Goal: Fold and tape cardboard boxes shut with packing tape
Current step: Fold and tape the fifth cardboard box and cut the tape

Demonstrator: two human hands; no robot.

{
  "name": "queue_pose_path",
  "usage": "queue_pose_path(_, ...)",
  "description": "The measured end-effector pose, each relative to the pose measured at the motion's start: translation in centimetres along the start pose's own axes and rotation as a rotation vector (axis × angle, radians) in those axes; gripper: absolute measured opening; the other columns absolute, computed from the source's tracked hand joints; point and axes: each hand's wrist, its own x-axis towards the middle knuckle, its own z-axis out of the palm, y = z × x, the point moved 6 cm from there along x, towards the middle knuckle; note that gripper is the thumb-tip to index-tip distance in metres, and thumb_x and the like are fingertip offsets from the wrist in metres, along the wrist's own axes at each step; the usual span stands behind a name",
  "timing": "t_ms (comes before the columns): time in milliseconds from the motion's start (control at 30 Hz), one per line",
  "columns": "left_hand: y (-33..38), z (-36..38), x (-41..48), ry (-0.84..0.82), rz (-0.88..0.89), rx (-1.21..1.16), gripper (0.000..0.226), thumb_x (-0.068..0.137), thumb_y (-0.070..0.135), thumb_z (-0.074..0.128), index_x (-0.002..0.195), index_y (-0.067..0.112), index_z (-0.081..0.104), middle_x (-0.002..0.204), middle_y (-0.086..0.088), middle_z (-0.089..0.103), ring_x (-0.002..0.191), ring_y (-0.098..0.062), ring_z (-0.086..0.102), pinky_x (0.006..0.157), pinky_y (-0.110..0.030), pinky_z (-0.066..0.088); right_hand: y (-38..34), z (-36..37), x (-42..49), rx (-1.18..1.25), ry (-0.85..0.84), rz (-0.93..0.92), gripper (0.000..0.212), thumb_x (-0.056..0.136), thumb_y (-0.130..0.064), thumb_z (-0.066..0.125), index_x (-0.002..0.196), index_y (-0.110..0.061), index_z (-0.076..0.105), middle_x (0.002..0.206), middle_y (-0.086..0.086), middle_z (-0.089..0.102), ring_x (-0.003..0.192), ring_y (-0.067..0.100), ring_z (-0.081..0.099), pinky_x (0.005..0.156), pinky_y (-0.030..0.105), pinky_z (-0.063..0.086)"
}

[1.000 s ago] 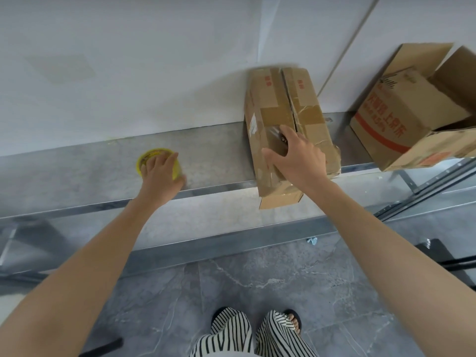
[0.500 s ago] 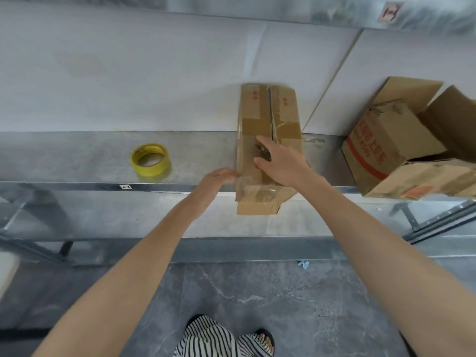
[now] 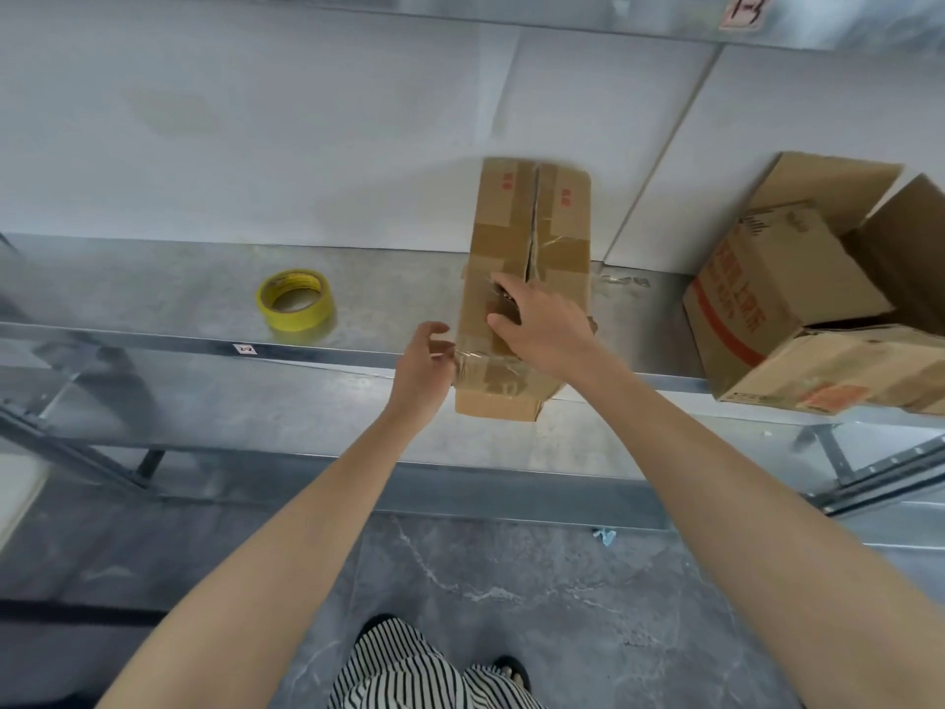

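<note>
A grey metal shelf (image 3: 153,284) runs across the view against a white wall. On its left part a roll of yellow packing tape (image 3: 295,300) lies flat, well apart from both hands.

Near the middle, the left hand (image 3: 424,365) reaches up to the left side of a long brown cardboard box (image 3: 532,232). Its fingers are loosely curled against the near left edge, where shiny clear tape wraps the box. I cannot tell whether they pinch anything.

The box lies lengthwise on the shelf, its far end at the wall and its near end overhanging the shelf's front edge. Its top flaps are folded down, with a seam running along the middle.

The right hand (image 3: 542,330) rests on top of the box near the seam, fingers spread and fairly straight, holding nothing.

Further right sit larger open cardboard boxes with red print (image 3: 767,289), flaps standing up.

Below are a grey marbled floor (image 3: 562,606) and black-and-white striped trousers (image 3: 409,672).
</note>
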Motion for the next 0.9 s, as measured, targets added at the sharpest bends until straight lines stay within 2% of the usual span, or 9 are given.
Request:
queue_pose_path(67,0.6,-0.2,-0.1,0.044,0.011,-0.020,0.037,0.094,0.000,0.044,0.129,0.013,0.047,0.108,-0.004,0.060,0.091,-0.014,0.059,0.062,-0.007,0.045,0.1,-0.1,-0.2,0.027,0.007,-0.002,0.049,0.098,-0.036,0.043,0.144,-0.027,0.032,0.122,0.005,0.054,0.105,0.024,0.055,0.080,0.031,0.039)
queue_pose_path(167,3.4,-0.8,-0.5,0.131,0.093,-0.096,0.038,0.101,0.012,0.037,0.139,0.015,0.042,0.128,-0.002,0.054,0.111,-0.014,0.053,0.089,-0.017,0.041,0.3,-0.2,-0.4,0.112,0.018,0.010,0.048,0.098,-0.038,0.042,0.144,-0.024,0.033,0.123,0.004,0.054,0.108,0.024,0.054,0.084,0.033,0.040)
queue_pose_path(267,5.4,0.8,-1.0,0.025,0.213,-0.031,0.039,0.103,0.024,0.034,0.141,0.018,0.040,0.133,0.008,0.050,0.116,-0.007,0.050,0.098,-0.017,0.040,0.3,-0.6,-0.6,0.240,0.069,-0.003,0.042,0.100,-0.037,0.038,0.139,-0.021,0.040,0.124,0.004,0.056,0.111,0.023,0.054,0.091,0.035,0.045)
queue_pose_path(367,4.7,2.5,-1.2,-0.054,0.316,0.199,0.046,0.103,0.027,0.032,0.148,0.019,0.029,0.148,-0.003,0.039,0.132,-0.017,0.041,0.111,-0.035,0.036,1.7,-1.7,-1.1,0.229,0.157,0.024,0.041,0.102,-0.036,0.032,0.137,-0.019,0.042,0.124,0.006,0.056,0.112,0.024,0.054,0.087,0.035,0.044)
queue_pose_path(500,4.1,2.6,-1.6,-0.014,0.366,0.285,0.051,0.104,0.032,0.029,0.152,0.019,0.020,0.152,-0.004,0.033,0.134,-0.017,0.038,0.111,-0.032,0.034,6.1,-2.6,-2.0,0.157,0.208,0.132,0.043,0.103,-0.036,0.030,0.140,-0.017,0.040,0.126,0.009,0.052,0.109,0.027,0.054,0.084,0.034,0.042)
queue_pose_path(600,4.3,2.7,-1.7,0.002,0.371,0.337,0.051,0.104,0.030,0.028,0.152,0.018,0.017,0.152,-0.004,0.033,0.137,-0.018,0.033,0.114,-0.030,0.028,9.4,-2.0,-2.6,0.197,0.221,0.205,0.038,0.103,-0.035,0.029,0.130,-0.015,0.045,0.122,0.010,0.051,0.101,0.027,0.056,0.078,0.035,0.044)
queue_pose_path(667,4.3,2.7,-1.7,0.019,0.366,0.342,0.050,0.104,0.028,0.029,0.152,0.018,0.018,0.153,-0.002,0.032,0.140,-0.015,0.030,0.113,-0.024,0.023,11.5,-0.9,-2.7,0.218,0.221,0.281,0.036,0.102,-0.034,0.027,0.127,-0.015,0.046,0.122,0.011,0.050,0.096,0.028,0.056,0.080,0.038,0.047)
queue_pose_path(767,4.0,2.6,-1.6,0.043,0.378,0.349,0.050,0.104,0.026,0.031,0.151,0.019,0.020,0.154,0.001,0.031,0.140,-0.011,0.028,0.112,-0.019,0.021,14.4,1.6,-2.6,0.209,0.134,0.391,0.034,0.103,-0.032,0.026,0.121,-0.012,0.046,0.119,0.014,0.051,0.093,0.031,0.056,0.083,0.043,0.048)
queue_pose_path(900,3.6,2.5,-1.2,0.075,0.379,0.368,0.049,0.103,0.024,0.032,0.151,0.019,0.022,0.152,0.002,0.034,0.136,-0.008,0.032,0.103,0.000,0.018,17.2,4.4,-2.3,0.198,0.056,0.480,0.026,0.102,-0.027,0.035,0.114,-0.006,0.045,0.114,0.015,0.054,0.090,0.029,0.053,0.072,0.036,0.039)
